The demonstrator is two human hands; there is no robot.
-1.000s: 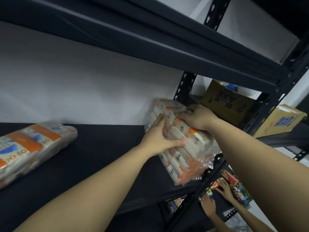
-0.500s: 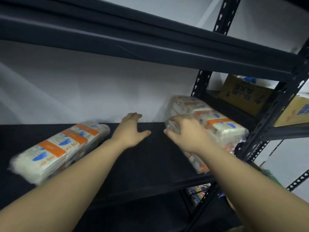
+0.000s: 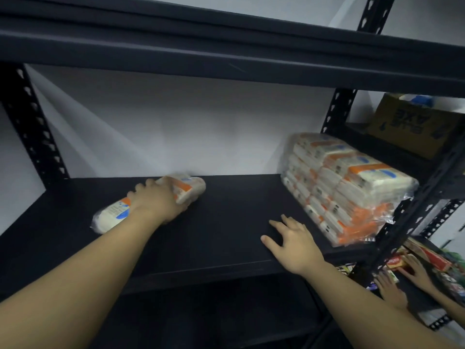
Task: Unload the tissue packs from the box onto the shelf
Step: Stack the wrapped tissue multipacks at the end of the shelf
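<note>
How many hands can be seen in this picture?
4. The left hand grips a tissue pack on the shelf. The right hand rests flat near the tissue stack. Another person's two hands reach in at lower right.

Plain white wall (image 3: 176,127) behind; black perforated steel uprights (image 3: 334,109).

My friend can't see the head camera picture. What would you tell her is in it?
A person's left hand grips a lone tissue pack lying on a black shelf, while the right hand rests flat, empty. A stack of tissue packs sits at the shelf's right end.
</note>
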